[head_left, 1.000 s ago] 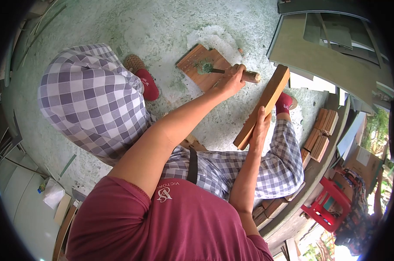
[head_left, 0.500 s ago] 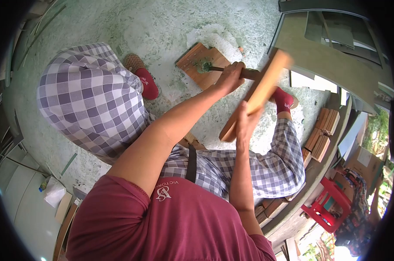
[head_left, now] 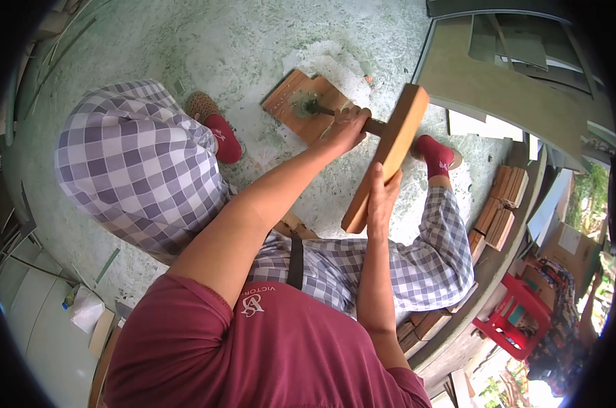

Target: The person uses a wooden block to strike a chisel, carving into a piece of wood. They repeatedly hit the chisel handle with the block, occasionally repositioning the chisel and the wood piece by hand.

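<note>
My left hand (head_left: 349, 129) is closed around the handle of a tool (head_left: 374, 126). Its dark shaft slants down to a green patch on a brown wooden board (head_left: 308, 129), which lies on the floor. In my right hand (head_left: 382, 200) is a long, thick wooden block (head_left: 393, 153), gripped near its lower end. The block's side is at the handle's outer end; whether they touch is hard to tell. Green bits hide the tool's tip.
My sock-covered feet (head_left: 224, 138) (head_left: 435, 156) rest on either side of the board. Stacked wood pieces (head_left: 499, 229) line the right edge. Beyond are a red plastic stool (head_left: 516, 318) and a person in patterned clothing (head_left: 559, 340). A large panel (head_left: 498, 81) stands at upper right.
The block, blurred before, is now sharp, and its upper end has moved left. The view has shifted slightly, with the board appearing farther left. Both hands keep their holds.
</note>
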Available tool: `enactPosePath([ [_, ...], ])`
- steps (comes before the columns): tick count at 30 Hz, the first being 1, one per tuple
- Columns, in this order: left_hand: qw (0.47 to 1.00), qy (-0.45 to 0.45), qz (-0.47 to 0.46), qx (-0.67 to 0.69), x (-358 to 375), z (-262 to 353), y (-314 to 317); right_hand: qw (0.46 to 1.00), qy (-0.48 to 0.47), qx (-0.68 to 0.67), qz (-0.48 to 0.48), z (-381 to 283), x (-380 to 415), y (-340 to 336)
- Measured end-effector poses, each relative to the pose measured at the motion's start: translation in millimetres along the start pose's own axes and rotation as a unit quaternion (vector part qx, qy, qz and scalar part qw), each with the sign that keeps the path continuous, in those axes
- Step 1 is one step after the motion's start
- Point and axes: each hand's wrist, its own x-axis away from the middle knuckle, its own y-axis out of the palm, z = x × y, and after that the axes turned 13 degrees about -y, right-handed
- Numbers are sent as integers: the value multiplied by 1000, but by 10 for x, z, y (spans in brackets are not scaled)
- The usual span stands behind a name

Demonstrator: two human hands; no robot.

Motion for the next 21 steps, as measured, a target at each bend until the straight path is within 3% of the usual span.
enactPosePath([
  [2, 999, -27, -28, -16, 69, 41, -117, 999, 14, 25, 33, -38, -1, -34],
  [4, 997, -56, -44, 3, 90, 117, -179, 997, 11, -39, 70, 85, -47, -105],
  [7, 999, -21, -32, 24, 65, 240, -123, 994, 26, -38, 101, 240, -138, -249],
  [9, 999, 5, -26, 34, 29, 294, -93, 990, -25, -4, 138, 367, -168, -284],
  [12, 999, 27, 10, 38, 21, 264, -97, 991, -9, -17, 130, 396, -156, -265],
  [15, 997, -20, -8, 69, -1, 188, -103, 993, -14, -5, 116, 328, -139, -201],
  [17, 996, -6, 39, 76, -3, 109, -66, 994, -13, 4, 105, 207, -117, -159],
  [21, 995, -31, 1, 95, -23, 72, -94, 998, 7, 4, 60, 37, -95, -151],
])
